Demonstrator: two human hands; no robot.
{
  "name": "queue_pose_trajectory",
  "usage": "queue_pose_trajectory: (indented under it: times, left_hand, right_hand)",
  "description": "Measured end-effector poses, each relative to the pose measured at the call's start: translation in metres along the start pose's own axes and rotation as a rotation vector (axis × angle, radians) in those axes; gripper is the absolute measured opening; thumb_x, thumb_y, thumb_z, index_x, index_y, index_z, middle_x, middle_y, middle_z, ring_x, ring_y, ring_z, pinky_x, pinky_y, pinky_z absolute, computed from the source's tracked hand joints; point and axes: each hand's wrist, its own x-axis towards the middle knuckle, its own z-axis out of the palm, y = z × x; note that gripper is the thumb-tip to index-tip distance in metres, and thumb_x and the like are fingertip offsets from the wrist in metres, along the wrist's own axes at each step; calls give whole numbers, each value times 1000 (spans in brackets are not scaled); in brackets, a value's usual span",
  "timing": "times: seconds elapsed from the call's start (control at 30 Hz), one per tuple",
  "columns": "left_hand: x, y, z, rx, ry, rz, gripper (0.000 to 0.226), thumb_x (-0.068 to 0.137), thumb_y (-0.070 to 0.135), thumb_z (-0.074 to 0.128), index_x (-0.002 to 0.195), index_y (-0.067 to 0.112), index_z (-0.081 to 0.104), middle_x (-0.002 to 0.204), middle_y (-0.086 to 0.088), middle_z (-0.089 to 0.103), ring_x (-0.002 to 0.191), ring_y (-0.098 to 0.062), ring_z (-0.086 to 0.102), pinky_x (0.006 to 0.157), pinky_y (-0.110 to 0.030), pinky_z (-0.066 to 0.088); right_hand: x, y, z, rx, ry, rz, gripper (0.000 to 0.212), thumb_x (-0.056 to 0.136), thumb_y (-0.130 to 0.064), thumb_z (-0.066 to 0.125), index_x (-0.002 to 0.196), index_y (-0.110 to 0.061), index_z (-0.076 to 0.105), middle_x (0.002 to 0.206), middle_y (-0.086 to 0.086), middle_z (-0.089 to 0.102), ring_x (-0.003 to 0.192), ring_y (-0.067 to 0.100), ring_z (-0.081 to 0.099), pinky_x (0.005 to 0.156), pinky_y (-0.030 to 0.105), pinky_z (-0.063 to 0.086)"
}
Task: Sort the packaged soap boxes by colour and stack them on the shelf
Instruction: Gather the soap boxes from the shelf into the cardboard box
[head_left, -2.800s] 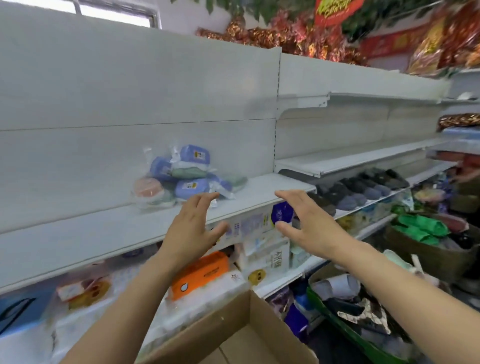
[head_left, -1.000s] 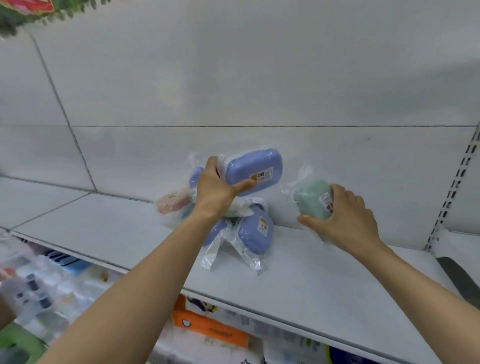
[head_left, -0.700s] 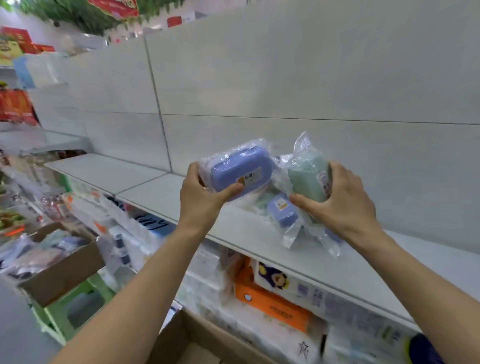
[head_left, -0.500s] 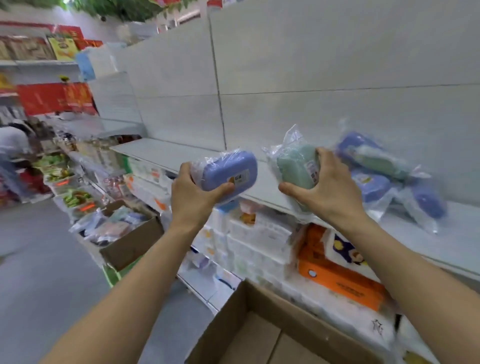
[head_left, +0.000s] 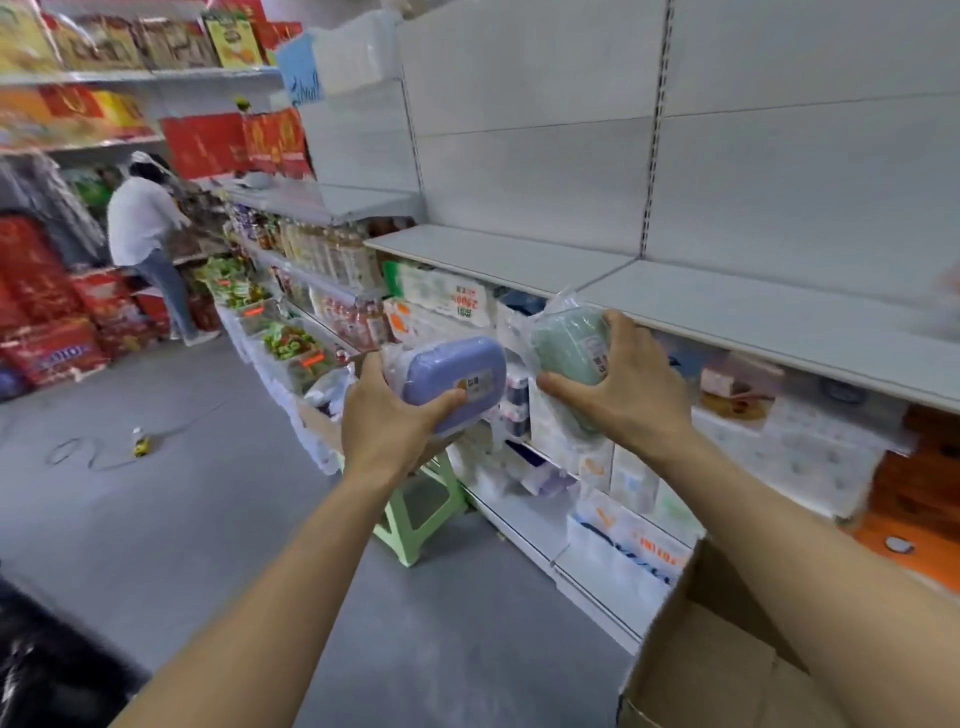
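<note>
Soap boxes in clear plastic wrap sit one to each hand in a shop aisle, both held out in the air in front of a bare white shelf and touching nothing else. Far at 10 o'clock, a person in a white top bends toward stocked shelving beside red cartons. Moving right, a green plastic stool stands on the grey floor at the foot of the shelving. The left hand curls round the purple soap box, thumb across its front just under the price label, fingers hidden behind. Just beside it, at 3 o'clock, the right hand clasps the green soap box, fingers over the top edge and thumb pressed beneath, loose wrap trailing below. The shelf board runs at 1 o'clock from the green box, with packaged goods crowding the tiers under it. An open cardboard carton fills the 5 o'clock corner.

The risk from here appears to lie in the slick wrap: either box could slide inside its film and drop to the floor or into the carton. Rounded lids may also make a colour stack topple if set down off-centre near the shelf edge.
</note>
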Motion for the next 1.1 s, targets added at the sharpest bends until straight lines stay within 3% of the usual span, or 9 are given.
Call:
queue_pose_trajectory:
  times: [0.13, 0.2, 0.3, 0.7, 0.9, 1.1]
  left_hand:
    - [53, -53, -18, -6, 22, -50, 72, 60, 61, 84, 107, 20, 49, 99, -1, 61, 89, -26, 61, 73, -45, 56]
    - [86, -81, -25, -24, 35, -68, 77, 56, 67, 83, 108, 21, 50, 100, 1, 61, 90, -25, 61, 75, -48, 57]
    - [142, -122, -32, -35, 40, -91, 80, 51, 74, 79, 105, 24, 48, 98, 4, 60, 89, -23, 63, 75, -49, 58]
    - [371, -278, -44, 15, 37, -194, 77, 56, 68, 82, 108, 23, 48, 97, 6, 59, 89, -21, 62, 78, -49, 58]
    - [489, -364, -24, -17, -36, -197, 82, 50, 71, 81, 109, 24, 49, 98, 6, 60, 90, -21, 61, 80, -49, 57]
    - [617, -456, -2, 24, -198, -202, 75, 57, 67, 83, 106, 22, 48, 97, 7, 58, 91, -21, 60, 82, -47, 56]
  right_hand:
    - [40, -45, 51, 4, -19, -54, 85, 68, -74, 65, 131, -24, 37, 129, 3, 51, 118, 26, 48, 89, 39, 41]
    - [65, -64, 82, -14, -24, -73, 86, 68, -74, 64, 131, -23, 37, 129, 4, 52, 119, 27, 48, 95, 43, 43]
    - [104, -95, 133, -19, -45, -90, 88, 66, -78, 62, 133, -26, 35, 126, 4, 53, 115, 27, 51, 90, 44, 48]
    - [279, -216, 336, 49, -211, -103, 92, 66, -75, 62, 137, -26, 28, 130, 5, 50, 114, 27, 51, 91, 48, 49]
    - [347, -262, 447, 3, -227, -23, 92, 70, -73, 63, 138, -24, 26, 131, 8, 48, 118, 30, 48, 91, 44, 47]
    - [414, -299, 564, 16, -261, 197, 96, 70, -77, 60, 142, -25, 22, 131, 8, 49, 116, 30, 51, 90, 45, 48]
